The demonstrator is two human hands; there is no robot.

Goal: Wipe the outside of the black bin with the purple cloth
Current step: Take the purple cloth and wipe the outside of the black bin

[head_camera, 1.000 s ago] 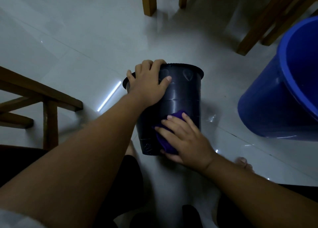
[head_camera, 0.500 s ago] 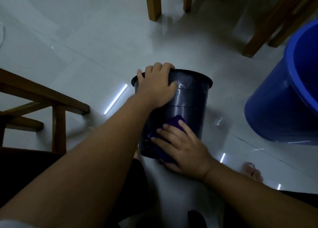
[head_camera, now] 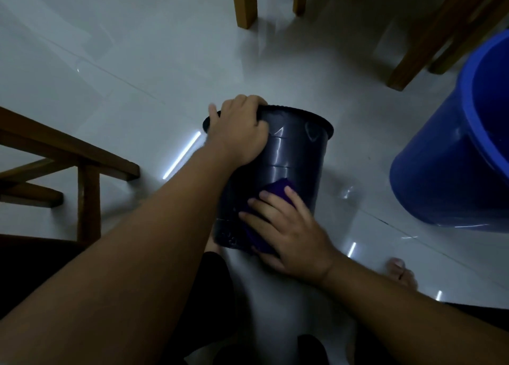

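A: Where is the black bin (head_camera: 292, 161)?

B: At the centre of the frame, on the pale tiled floor (head_camera: 132, 61). It is tipped, with its long axis running from the base at lower centre up to the rim, so the mouth points toward the top of the frame, away from the camera. Its inside is hidden from here.

A: And the hands?

B: The left hand (head_camera: 239, 133) is curled closed over the rim's left part, fingers hooked inside. The right hand (head_camera: 286, 229) lies flat with fingers spread, pressing the purple cloth (head_camera: 278, 187) against the lower wall near the base.

A: Anything else nearby?

B: A blue bucket (head_camera: 446, 172) at the right edge, well apart from the bin; its contents cannot be made out. Wooden legs (head_camera: 243, 3) stand along the top.
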